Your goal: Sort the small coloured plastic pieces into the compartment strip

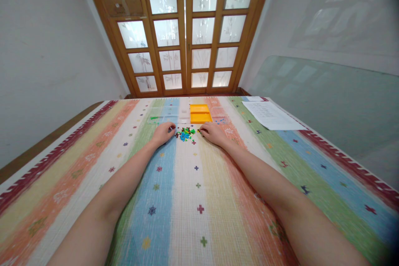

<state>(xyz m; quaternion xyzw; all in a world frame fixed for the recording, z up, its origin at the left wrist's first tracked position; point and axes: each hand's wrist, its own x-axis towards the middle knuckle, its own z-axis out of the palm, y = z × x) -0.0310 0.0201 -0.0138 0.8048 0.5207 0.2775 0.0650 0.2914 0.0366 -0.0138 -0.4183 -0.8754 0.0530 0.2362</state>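
Head view: a pile of small coloured pieces (186,134) lies on the near side of the yellow tray (200,118), slightly left. The left hand (164,133) curls nearer-left of that tray, the right hand (213,133) at its near-right corner; both have narrow fingertips, grip contents unclear. Sorting through pieces seems in hand; the next move calls for a fine pinch

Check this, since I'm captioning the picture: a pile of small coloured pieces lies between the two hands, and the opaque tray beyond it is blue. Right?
Not quite: the head view shows the opaque tray is yellow-orange. The pile of small pieces does lie between the left hand and right hand, with the tray beyond.
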